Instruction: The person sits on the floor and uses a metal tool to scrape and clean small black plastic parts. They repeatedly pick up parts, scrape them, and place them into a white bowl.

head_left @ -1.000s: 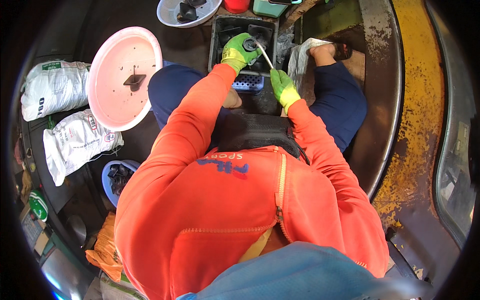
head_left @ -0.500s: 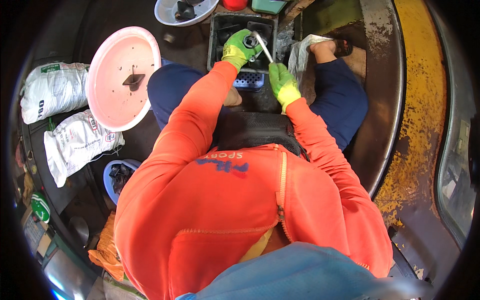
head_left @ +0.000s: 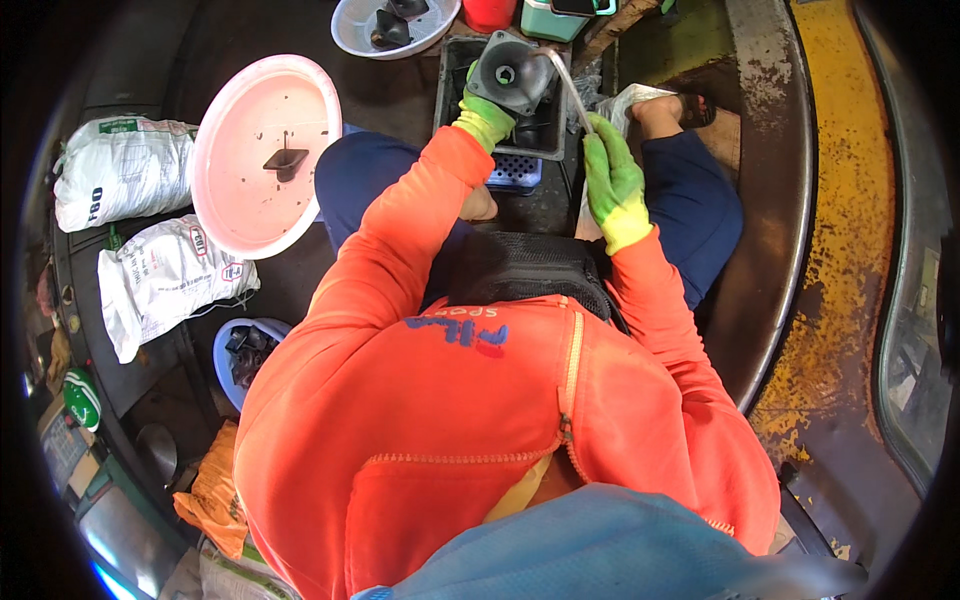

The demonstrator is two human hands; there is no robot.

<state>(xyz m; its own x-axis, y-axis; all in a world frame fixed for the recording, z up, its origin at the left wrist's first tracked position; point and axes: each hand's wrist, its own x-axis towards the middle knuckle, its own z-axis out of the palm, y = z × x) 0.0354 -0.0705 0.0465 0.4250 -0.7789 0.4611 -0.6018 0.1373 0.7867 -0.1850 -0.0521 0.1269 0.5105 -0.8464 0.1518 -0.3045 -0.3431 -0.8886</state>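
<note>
My left hand (head_left: 484, 114), in a green and yellow glove, is closed on a dark grey funnel-shaped part (head_left: 497, 74) with a square flange and a hole in its middle. Its wide mouth faces up toward me. A thin, curved pale metal tool (head_left: 572, 88) is gripped by my right hand (head_left: 614, 182), gloved the same way. The tool's bent end reaches the flange's right side; whether it touches is unclear. Beneath the part stands a black rectangular bin (head_left: 446, 92) with similar dark pieces inside, partly hidden by my left hand.
At left, a pink basin (head_left: 207, 160) contains one dark square part (head_left: 287, 163) and scattered bits. White sacks (head_left: 125, 172) lie beyond it. A blue tub (head_left: 222, 358) holds dark pieces. A white basin (head_left: 345, 32) and green container (head_left: 540, 22) stand ahead; a blue perforated basket (head_left: 518, 172) sits nearer.
The funnel-shaped part has come up out of the bin in my left hand, its mouth now turned toward me. My right hand has moved right with the tool. The whole view has shifted slightly.
</note>
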